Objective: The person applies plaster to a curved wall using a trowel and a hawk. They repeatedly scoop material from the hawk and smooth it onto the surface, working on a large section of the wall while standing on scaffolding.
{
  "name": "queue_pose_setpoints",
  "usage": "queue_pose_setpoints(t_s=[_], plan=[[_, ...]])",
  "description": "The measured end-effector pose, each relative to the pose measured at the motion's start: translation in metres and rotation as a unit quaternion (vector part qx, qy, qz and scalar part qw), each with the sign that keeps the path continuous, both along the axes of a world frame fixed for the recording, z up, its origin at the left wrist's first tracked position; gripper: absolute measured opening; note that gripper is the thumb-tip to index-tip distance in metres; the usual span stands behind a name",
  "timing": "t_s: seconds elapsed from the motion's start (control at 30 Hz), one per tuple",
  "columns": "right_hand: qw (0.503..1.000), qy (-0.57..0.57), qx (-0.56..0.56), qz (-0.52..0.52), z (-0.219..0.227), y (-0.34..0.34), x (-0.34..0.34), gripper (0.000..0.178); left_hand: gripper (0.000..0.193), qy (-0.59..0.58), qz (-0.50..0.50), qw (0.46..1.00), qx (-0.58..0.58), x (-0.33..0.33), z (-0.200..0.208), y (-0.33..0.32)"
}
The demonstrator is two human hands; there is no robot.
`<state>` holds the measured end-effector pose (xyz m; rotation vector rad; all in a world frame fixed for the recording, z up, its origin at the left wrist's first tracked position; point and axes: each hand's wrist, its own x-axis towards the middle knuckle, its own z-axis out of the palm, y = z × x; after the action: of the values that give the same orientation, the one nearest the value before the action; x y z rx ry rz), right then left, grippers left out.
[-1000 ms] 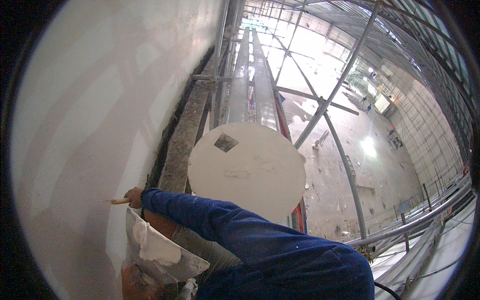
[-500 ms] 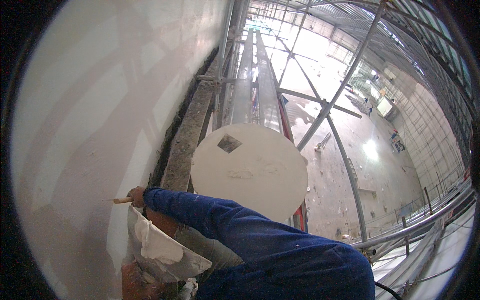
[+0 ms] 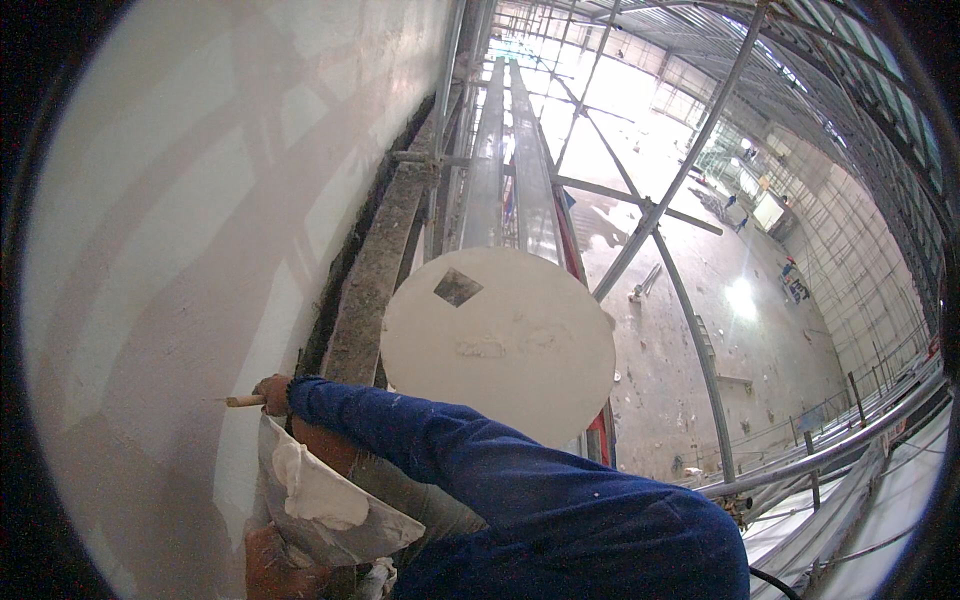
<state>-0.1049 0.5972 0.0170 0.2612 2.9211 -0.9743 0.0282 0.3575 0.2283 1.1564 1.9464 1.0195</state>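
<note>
My right hand point(image 3: 272, 393), at the end of a blue sleeve reaching across to the left, is closed round a light wooden handle point(image 3: 244, 401) close to the white wall point(image 3: 190, 250). The working end of that tool cannot be made out. Lower down, my left hand point(image 3: 275, 562) is closed on a metal plastering plate point(image 3: 375, 535), its grip partly hidden behind the plate. A thick lump of white plaster point(image 3: 318, 490) lies on the plate. The plate is tilted, with one edge beside the wall.
A round, plaster-stained white lid or disc point(image 3: 500, 345) lies ahead of my arm, with a dark diamond patch. Beyond it run metal planks point(image 3: 485, 170). A concrete ledge point(image 3: 370, 290) follows the wall. Scaffold poles point(image 3: 650, 215) cross on the right, with a floor far below.
Almost nothing differs. My right hand and the plate with plaster have shifted very slightly; both hands keep their holds.
</note>
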Motion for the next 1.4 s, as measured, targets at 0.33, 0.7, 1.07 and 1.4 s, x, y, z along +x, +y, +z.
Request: queue_pose_setpoints(t_s=[0.33, 0.7, 1.07, 1.4], plan=[[1.000, -0.008, -0.004, 0.001, 0.016, -0.003, 0.010, 0.034, 0.038, 0.003, -0.016, 1.000, 0.022, 0.002, 0.001, 0.000], [1.000, -0.001, 0.008, 0.003, 0.003, 0.001, 0.004, 0.033, 0.036, 0.011, -0.036, 0.999, 0.006, 0.006, -0.001, -0.006], [0.998, 0.066, -0.003, 0.014, -0.017, 0.004, -0.007, 0.029, 0.040, -0.017, -0.033, 0.999, 0.029, -0.003, -0.001, -0.001], [0.997, 0.073, 0.032, 0.023, -0.033, 0.011, -0.009, 0.031, 0.042, 0.008, -0.037, 0.998, 0.060, 0.004, 0.005, -0.002]])
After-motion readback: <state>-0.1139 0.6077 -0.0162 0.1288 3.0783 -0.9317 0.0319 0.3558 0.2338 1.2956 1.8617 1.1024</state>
